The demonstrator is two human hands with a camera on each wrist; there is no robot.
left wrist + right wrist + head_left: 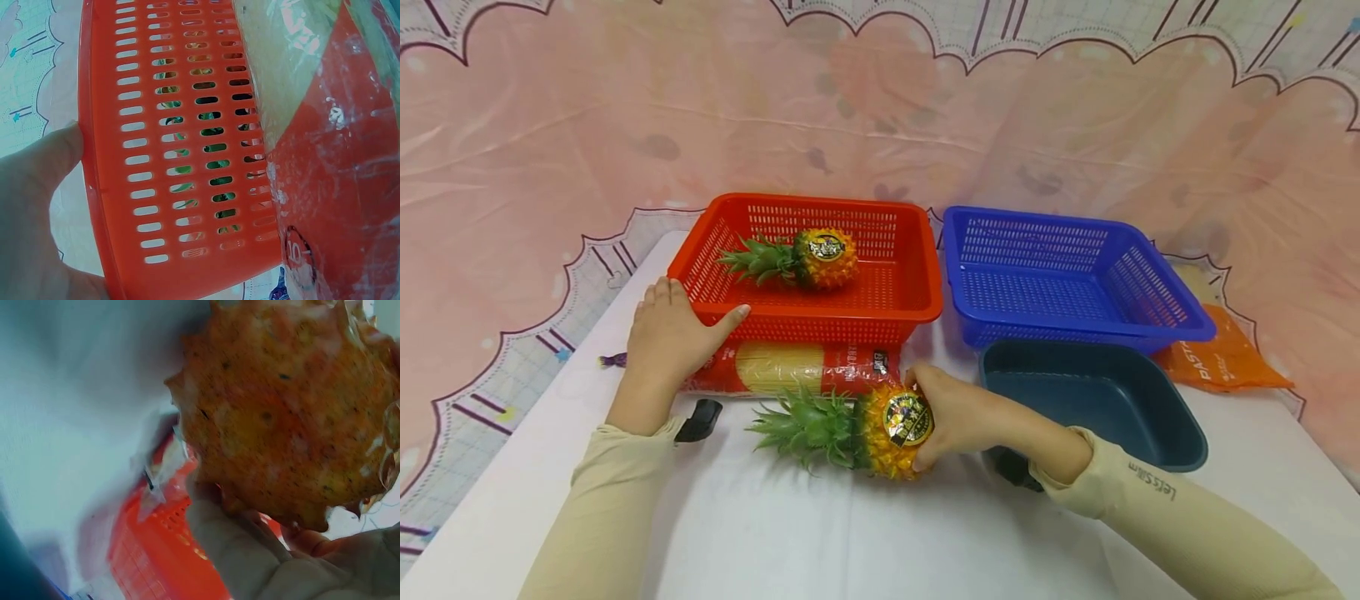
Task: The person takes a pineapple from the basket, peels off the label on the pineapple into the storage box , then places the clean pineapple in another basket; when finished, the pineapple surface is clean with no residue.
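Note:
In the head view my right hand (958, 415) grips a small pineapple (880, 446) by its round base, with its green crown pointing left. The right wrist view shows the spiny orange bottom of that pineapple (281, 419) close up, fingers bent along its edge. My left hand (673, 329) rests with fingers spread at the front left corner of the red basket (805, 321). Its thumb (62, 150) touches the rim in the left wrist view. Inside the basket lies another pineapple (827, 258), also crown to the left.
A bag of noodles (782, 368) lies along the front of the red basket. To the right stand a blue basket (1037, 296) and, in front of it, a dark teal basin (1097, 392). An orange pasta bag (1228, 354) lies at the far right, beside the blue basket.

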